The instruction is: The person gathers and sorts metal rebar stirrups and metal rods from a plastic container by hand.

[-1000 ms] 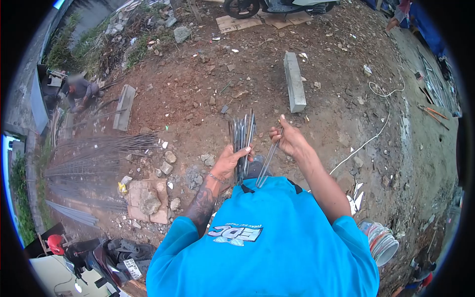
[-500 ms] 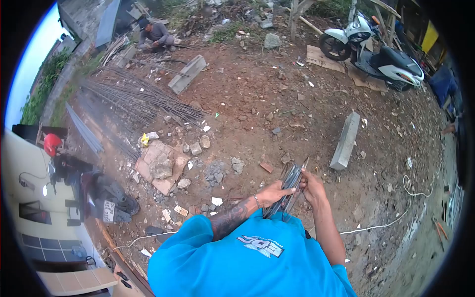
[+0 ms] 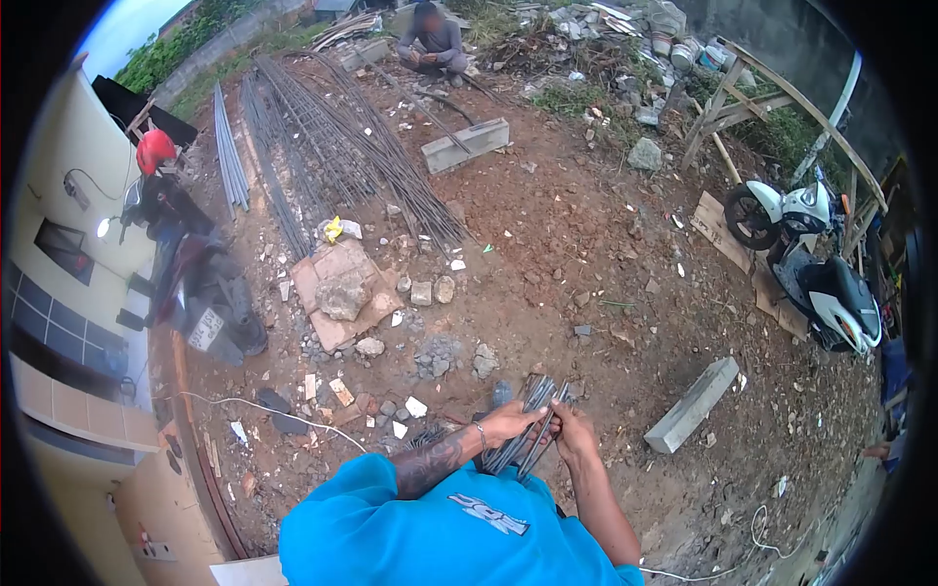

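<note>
My left hand grips a bundle of short steel rods held upright in front of my blue shirt. My right hand is closed on the same bundle from the right side, fingers on the rods beside the left hand. The rod tips stick up above both hands. The lower ends are hidden behind my hands and shirt.
Long rebar lies in a pile on the dirt at upper left, with a person crouching beyond it. Concrete blocks, rubble, a white scooter, a dark motorbike by the wall.
The view has swung left, bringing the rebar pile and wall into sight. My right hand, earlier apart holding a single rod, has joined the left on the bundle.
</note>
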`<state>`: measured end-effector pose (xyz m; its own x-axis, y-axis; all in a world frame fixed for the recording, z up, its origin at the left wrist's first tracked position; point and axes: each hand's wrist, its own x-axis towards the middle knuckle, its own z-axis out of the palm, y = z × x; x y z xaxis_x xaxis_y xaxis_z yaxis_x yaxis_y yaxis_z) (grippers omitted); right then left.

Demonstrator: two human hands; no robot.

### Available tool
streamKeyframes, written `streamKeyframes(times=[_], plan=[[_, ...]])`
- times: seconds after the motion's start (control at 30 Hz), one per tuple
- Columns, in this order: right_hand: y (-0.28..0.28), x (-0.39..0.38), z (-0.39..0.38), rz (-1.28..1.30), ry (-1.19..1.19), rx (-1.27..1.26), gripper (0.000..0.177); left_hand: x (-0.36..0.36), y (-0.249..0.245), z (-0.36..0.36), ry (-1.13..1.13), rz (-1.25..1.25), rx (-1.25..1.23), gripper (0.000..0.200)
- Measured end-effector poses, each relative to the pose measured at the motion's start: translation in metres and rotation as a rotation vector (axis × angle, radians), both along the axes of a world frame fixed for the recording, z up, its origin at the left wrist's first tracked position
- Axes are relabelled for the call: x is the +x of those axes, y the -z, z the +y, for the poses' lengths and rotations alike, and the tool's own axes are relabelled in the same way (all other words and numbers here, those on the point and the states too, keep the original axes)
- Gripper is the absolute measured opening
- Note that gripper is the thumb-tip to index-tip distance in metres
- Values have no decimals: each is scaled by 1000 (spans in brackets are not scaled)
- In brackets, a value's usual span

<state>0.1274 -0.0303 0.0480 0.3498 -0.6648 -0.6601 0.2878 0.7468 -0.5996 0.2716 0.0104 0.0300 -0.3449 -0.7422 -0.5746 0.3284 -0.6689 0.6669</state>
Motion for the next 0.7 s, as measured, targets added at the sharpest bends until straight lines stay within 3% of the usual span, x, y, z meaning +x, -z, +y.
streamKeyframes(times=[0.13,0.33,0.37,0.47,0.7], plan=[[36,40,-50,-43,-88,39,17,34,6,-37,-156,-62,62,32],[17,97,-129,8,-219,11,14,77,18,-97,-393,-136,123,35],[9,106,-139,31,-221,18,13,85,-5,-106,-436,-198,98,37],[20,124,-169,38,-212,9,11,110,-8,-126,-494,-245,81,38],[-6,185,-212,9,-482,-23,12,161,-10,-160,-495,-130,36,38]])
